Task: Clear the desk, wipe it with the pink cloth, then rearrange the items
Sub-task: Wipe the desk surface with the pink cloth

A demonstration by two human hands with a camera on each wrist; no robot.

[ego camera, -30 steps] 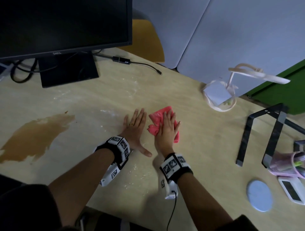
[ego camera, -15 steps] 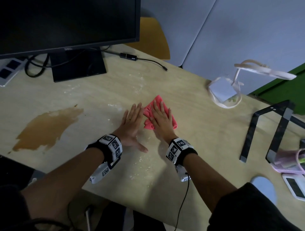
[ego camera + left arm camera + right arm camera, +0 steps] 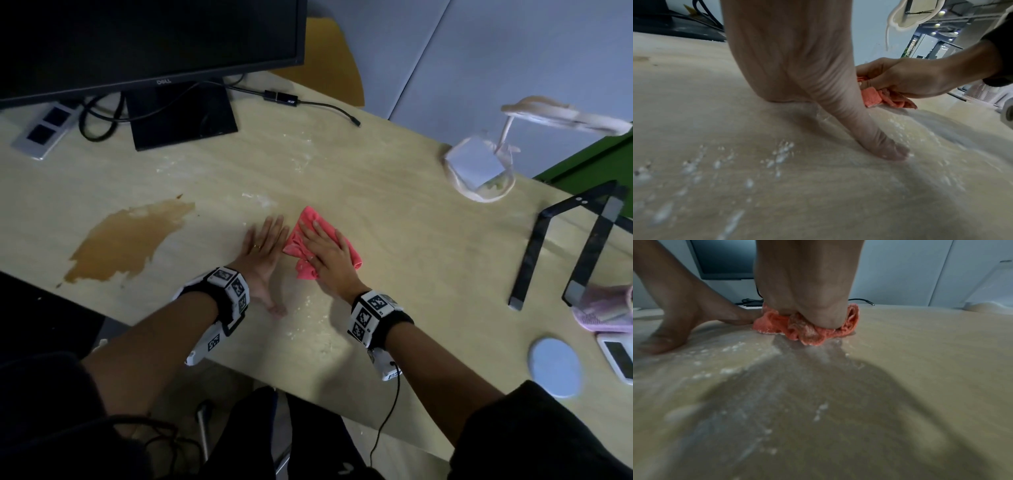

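The crumpled pink cloth (image 3: 308,219) lies on the wooden desk (image 3: 411,240) near its middle. My right hand (image 3: 325,248) presses flat on the cloth (image 3: 809,331) with straight fingers. My left hand (image 3: 263,246) rests flat on the bare desk just left of the cloth (image 3: 873,97), thumb (image 3: 888,149) spread toward me, its fingers touching the cloth's edge. White powder (image 3: 308,329) is scattered on the desk in front of both hands. A brown liquid stain (image 3: 126,240) spreads to the left.
A black monitor (image 3: 147,37) and its stand (image 3: 181,113) sit at the back left with cables and a grey socket strip (image 3: 44,130). At the right stand a white desk lamp (image 3: 479,168), a black laptop stand (image 3: 565,240), a blue round coaster (image 3: 555,366), a pink holder (image 3: 609,311) and a small white device (image 3: 620,359).
The right hand has slid the cloth a little to the left, up against the left hand, which stays flat on the desk. The head view has shifted.
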